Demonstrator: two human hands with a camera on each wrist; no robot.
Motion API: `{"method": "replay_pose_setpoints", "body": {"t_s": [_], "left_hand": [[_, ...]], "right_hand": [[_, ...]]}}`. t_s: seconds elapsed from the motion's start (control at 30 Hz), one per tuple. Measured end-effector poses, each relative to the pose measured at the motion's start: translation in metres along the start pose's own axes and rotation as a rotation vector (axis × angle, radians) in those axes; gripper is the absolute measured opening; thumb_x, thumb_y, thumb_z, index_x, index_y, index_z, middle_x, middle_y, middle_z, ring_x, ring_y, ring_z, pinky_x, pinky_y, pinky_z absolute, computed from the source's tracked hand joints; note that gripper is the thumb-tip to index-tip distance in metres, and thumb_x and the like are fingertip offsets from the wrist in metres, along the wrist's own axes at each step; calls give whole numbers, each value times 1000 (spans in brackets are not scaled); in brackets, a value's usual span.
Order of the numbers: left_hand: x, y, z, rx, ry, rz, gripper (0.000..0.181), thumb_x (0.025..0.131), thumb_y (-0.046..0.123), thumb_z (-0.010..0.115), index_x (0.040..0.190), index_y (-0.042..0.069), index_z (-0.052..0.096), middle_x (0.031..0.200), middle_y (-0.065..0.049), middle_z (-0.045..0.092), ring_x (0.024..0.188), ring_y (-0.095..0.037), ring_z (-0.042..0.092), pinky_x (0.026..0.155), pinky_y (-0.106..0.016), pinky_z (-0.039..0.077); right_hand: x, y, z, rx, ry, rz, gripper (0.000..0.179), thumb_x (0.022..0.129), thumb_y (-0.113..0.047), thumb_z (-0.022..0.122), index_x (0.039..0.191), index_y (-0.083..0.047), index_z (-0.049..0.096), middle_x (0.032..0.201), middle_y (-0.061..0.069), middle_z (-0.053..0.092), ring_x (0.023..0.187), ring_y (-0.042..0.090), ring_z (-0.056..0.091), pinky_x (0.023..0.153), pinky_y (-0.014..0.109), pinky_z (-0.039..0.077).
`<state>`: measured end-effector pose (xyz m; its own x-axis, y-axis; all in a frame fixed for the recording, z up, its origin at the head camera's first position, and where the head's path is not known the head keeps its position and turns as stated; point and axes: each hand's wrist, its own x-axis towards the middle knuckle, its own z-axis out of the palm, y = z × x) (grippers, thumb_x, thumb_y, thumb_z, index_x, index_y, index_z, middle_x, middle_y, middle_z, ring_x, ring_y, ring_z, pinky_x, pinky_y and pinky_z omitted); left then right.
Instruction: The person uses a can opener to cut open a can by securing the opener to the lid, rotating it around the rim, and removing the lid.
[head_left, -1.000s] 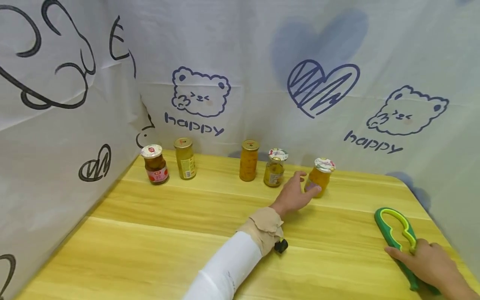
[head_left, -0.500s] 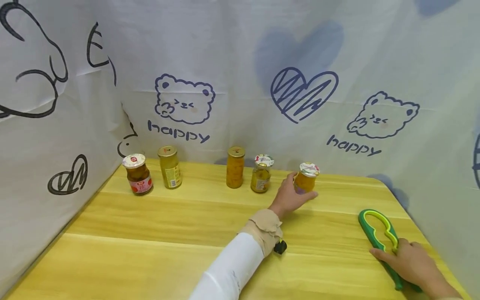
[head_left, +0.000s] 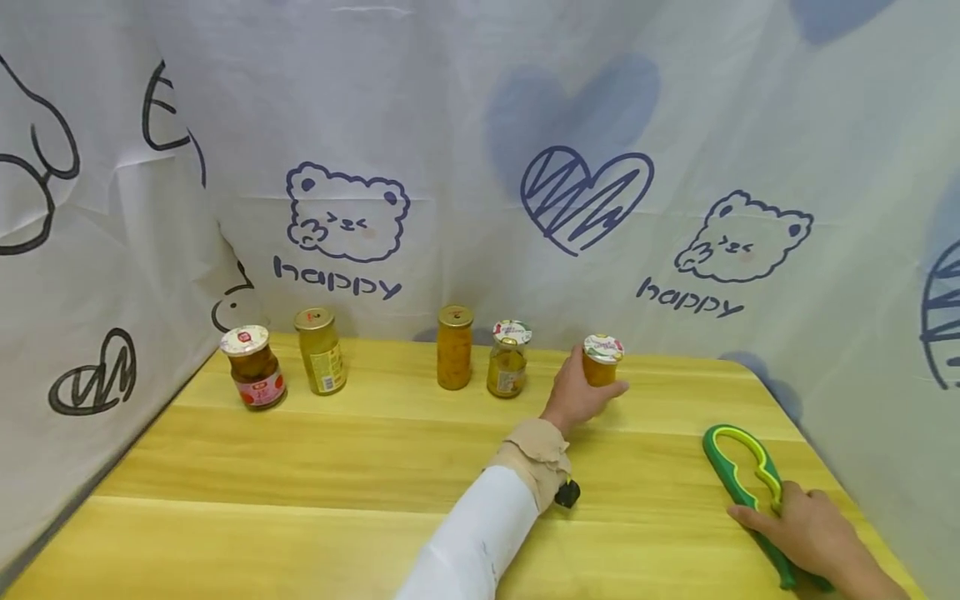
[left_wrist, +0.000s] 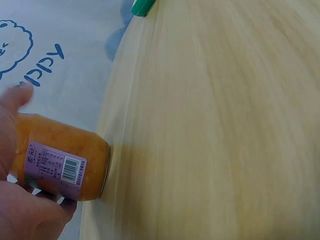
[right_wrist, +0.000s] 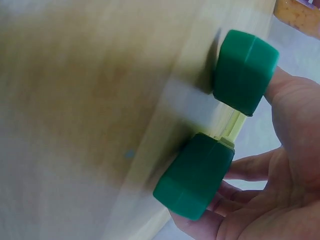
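My left hand [head_left: 573, 396] reaches round an orange-filled glass jar [head_left: 600, 373] with a patterned white lid, fingers on its far side and thumb at the front. A purple barcode label shows on this jar [left_wrist: 92, 145] in the left wrist view, where the thumb is blurred. At the right, my right hand [head_left: 817, 525] grips the handles of a green jar opener [head_left: 723, 473] with a yellow-green toothed inner edge. The right wrist view has its two thick handle ends [right_wrist: 247, 70] between thumb and fingers, close over the table.
Left of the held jar, several more jars stand in a row: a small green-yellow jar [head_left: 507, 371], a tall orange one [head_left: 454, 358], a tall yellow-green one [head_left: 321, 354] and a dark one with a pink label [head_left: 258, 379]. Printed cloth [head_left: 450, 108] hangs behind the wooden table [head_left: 300, 467].
My left hand has closed in round the orange jar, its fingers now behind it. The head view has swung to the right. My right hand keeps its hold on the jar opener.
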<state>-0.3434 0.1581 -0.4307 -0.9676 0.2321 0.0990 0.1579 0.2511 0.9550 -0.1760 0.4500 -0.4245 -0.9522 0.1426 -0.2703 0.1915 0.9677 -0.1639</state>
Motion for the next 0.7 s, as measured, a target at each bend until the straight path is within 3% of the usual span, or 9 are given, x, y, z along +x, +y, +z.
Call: {"method": "replay_pose_setpoints", "body": {"t_s": [0.13,0.37,0.57,0.7], "left_hand": [[-3,-2,3,31,18,-2,72,93,34,77,152,17,40,145,-8,57,131,-26,58,111,-45,51],[-11,-3,2,52,-17,30,67,94,31,76,149,16,42,144,-9,59,131,-26,59,112,-45,51],[-15,-3,5,66,-52,67,65,94,30,77,148,16,43,142,-8,60,129,-24,60,111,-40,51],[-21,-2,8,52,-77,73,65,93,29,78,147,15,44,140,-8,60,126,-24,61,110,-40,52]], "right_hand": [[-2,-2,1,-6,10,3,102,92,-74,57,114,25,47,87,26,59,76,30,58,65,40,48],[-2,-5,-2,49,16,40,94,86,-74,65,108,17,50,80,15,58,72,25,56,61,35,44],[-5,-5,-11,48,77,37,75,87,-59,69,99,13,53,81,21,56,72,27,55,58,35,44],[-9,-6,-11,34,101,16,59,91,-54,64,82,4,55,79,19,55,70,26,53,56,34,43]]}}
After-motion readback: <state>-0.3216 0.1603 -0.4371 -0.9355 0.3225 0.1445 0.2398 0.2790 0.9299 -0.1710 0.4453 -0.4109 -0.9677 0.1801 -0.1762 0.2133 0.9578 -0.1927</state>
